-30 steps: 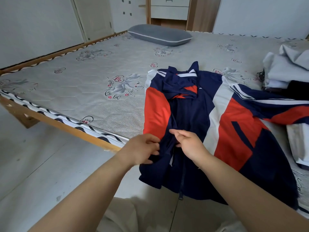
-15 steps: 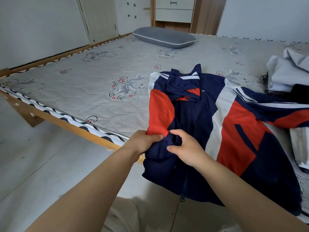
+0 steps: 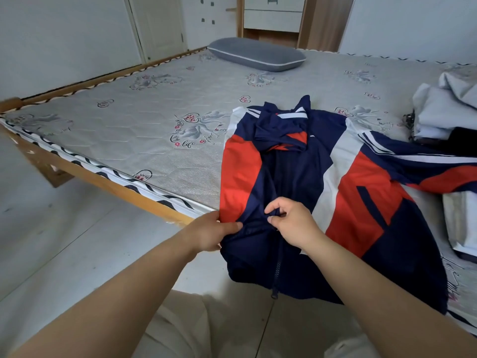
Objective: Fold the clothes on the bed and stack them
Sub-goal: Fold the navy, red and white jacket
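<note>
both hands, left hand (image 3: pixel 209 232) and right hand (image 3: pixel 289 223), pinch the jacket (image 3: pixel 296 177) hem, which seemingly overhangs the bed (image 3: pixel 144 140) and could slide off.

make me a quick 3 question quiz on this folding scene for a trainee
1. True or false: the jacket lies wholly on the bed.
2. Which hand pinches the jacket's dark front by the zip? A) left hand B) right hand C) neither
3. Fill in: the grey ____ lies at the far end of the bed.

Key
1. False: its hem hangs over the near edge.
2. B; the left hand grips the cloth at the jacket's left edge, below the red panel.
3. pillow
</note>
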